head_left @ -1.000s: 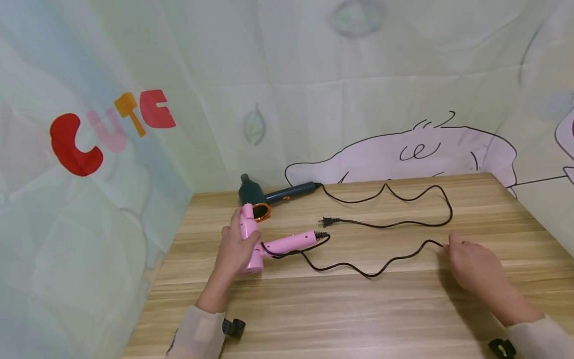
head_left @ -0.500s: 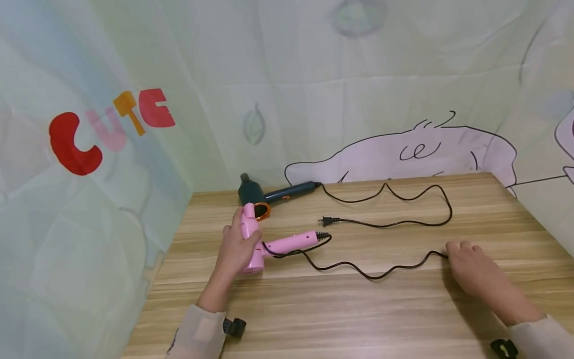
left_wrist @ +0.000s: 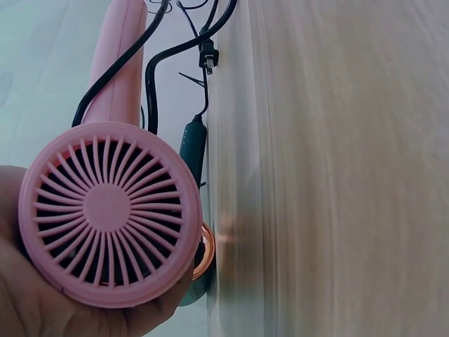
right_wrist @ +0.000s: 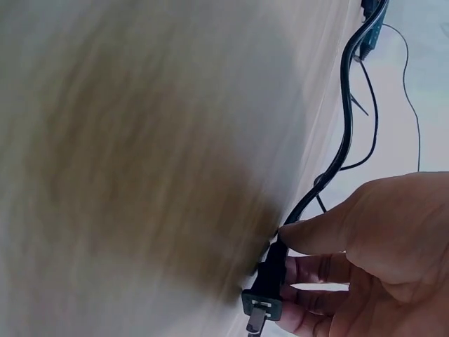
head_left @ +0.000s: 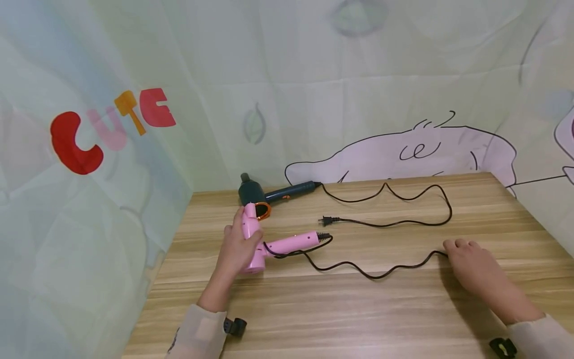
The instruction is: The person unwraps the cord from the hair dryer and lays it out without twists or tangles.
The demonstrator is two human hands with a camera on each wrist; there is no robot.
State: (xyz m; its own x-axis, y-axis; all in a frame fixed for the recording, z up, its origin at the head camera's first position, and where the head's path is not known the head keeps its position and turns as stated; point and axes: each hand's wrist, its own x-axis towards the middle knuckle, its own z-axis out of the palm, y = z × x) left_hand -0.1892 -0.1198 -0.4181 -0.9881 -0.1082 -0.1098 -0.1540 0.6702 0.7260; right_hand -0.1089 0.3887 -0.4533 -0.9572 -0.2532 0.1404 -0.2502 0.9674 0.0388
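Note:
My left hand [head_left: 235,247] grips the barrel of a pink hair dryer [head_left: 291,244] lying on the wooden table, handle pointing right. Its round slotted grille [left_wrist: 106,207] faces the left wrist camera. A black cord [head_left: 374,276] doubles back along the handle and runs right in waves to my right hand [head_left: 473,267]. In the right wrist view, the thumb and fingers pinch a black two-prong plug [right_wrist: 269,277] at the cord's end, low at the tabletop; the head view hides this plug under the hand.
Behind the pink dryer lies a dark green hair dryer [head_left: 293,193] with an orange-rimmed nozzle [head_left: 263,211]. Its cord loops right and returns to a plug [head_left: 329,221] mid-table. Printed fabric [head_left: 358,89] hangs along the table's back and left sides.
My right hand has come slightly nearer the front of the table, drawing the cord's right end with it. The left hand and pink hair dryer have barely shifted.

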